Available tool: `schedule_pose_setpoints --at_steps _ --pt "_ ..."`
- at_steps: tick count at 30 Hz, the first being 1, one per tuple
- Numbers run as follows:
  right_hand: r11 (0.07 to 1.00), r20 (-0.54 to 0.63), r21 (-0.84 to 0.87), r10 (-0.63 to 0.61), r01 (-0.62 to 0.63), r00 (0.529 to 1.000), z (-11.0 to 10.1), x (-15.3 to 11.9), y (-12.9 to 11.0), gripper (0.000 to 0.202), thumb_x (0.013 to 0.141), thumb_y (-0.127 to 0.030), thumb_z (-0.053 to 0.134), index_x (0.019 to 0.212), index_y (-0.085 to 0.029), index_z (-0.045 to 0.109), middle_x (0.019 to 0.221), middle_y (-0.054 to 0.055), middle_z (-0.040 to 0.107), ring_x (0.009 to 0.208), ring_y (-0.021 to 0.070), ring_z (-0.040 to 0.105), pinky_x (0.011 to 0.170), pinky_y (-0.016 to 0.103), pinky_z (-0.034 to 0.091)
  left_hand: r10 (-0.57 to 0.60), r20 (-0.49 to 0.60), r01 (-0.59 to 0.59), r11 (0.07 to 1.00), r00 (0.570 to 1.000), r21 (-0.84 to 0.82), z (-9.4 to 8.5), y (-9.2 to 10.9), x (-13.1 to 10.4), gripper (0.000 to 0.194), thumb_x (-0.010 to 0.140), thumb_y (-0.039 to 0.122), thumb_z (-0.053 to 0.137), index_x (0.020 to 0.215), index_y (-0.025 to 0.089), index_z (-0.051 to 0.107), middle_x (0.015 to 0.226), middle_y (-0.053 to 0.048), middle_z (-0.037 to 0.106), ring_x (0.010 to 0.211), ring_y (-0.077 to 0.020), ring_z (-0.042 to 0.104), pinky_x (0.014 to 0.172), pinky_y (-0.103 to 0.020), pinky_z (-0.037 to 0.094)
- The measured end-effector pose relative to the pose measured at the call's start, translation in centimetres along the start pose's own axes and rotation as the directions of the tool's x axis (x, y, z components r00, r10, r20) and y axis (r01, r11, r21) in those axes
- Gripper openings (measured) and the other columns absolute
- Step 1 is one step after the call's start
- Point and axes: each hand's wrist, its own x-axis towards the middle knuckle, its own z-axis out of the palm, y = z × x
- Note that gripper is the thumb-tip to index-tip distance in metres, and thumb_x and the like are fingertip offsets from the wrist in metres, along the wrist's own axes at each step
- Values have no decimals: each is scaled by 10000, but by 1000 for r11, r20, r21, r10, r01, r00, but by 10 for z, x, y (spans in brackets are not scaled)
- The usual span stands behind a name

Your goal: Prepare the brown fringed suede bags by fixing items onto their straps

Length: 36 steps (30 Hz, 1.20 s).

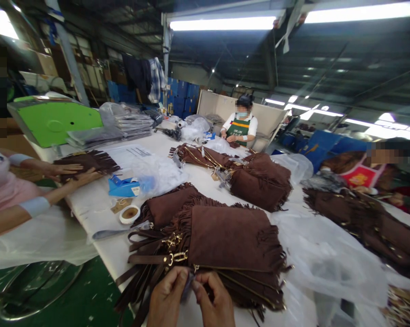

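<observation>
Hands — left hand (pixel 166 297), right hand (pixel 214 299) — pinch something small together at the brown fringed bag (pixel 232 238).

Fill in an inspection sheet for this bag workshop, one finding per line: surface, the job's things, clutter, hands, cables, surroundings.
Surface: long white table, mostly covered.
Job's things: brown fringed suede bag on top of a stack, with gold clasps and straps.
Clutter: clear plastic sheets, blue tape dispenser, tape roll, more bag piles.
Hands: left hand and right hand pinch something small at the bag's near edge; what it is cannot be told.
Cables: nothing seen.
Surroundings: seated co-workers, green machine cover, tube lights.
</observation>
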Motion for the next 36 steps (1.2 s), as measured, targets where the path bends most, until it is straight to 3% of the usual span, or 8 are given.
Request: schedule_pose_setpoints --at_steps 7,12,15,19,23,30,36 --pt "1000 -56 -27 12 -13 998 -8 -2 -13 162 821 -300 570 704 -208 637 728 -17 606 697 147 529 648 222 360 -21 10 22 995 1000 -102 6 1 -4 441 793 581 572 929 176 684 828 -19 692 829 -221 601 720 -258 459" --pt "998 -28 -56 30 -31 999 -8 -2 -17 212 857 -353 525 767 -211 653 704 -12 620 684 156 547 641 232 371 -54 153 90 967 987 -240 4 -13 -6 496 760 549 643 1045 144 639 837 -53 715 735 -200 619 690 -273 472" --pt "995 -61 -102 -16 9 998 -7 -3 -17 231 868 -361 506 780 -211 657 683 -5 625 650 157 549 611 236 365 -51 171 86 975 984 -206 2 -13 -6 470 767 534 649 1022 140 666 840 -60 721 749 -197 619 668 -253 463" --pt "981 -107 -166 -119 101 987 -6 -3 -18 237 880 -356 495 768 -212 647 690 -1 627 612 150 540 602 238 362 -20 171 37 995 985 -92 1 -7 -6 432 806 521 610 1030 161 689 936 -64 724 887 -231 624 786 -275 470" --pt "969 -134 -205 -167 138 977 -6 -3 -20 232 898 -349 477 776 -209 615 712 6 625 648 158 559 648 245 371 -17 171 35 994 985 -105 4 -8 -5 442 816 524 593 1072 174 677 984 -71 719 911 -243 626 835 -305 478" --pt "987 -148 -152 -81 58 986 -5 -3 -24 255 897 -391 482 790 -209 624 742 12 640 679 161 571 670 244 396 -71 160 114 953 984 -279 13 -6 0 405 748 502 687 961 157 691 820 -60 699 750 -187 612 692 -248 482" --pt "973 -71 161 181 -167 981 -10 -6 -25 356 841 -496 544 959 -183 669 639 -4 610 499 119 477 473 212 379 -203 171 249 916 964 -316 19 13 -6 312 740 466 682 760 160 624 631 -11 594 553 -136 531 513 -219 408"
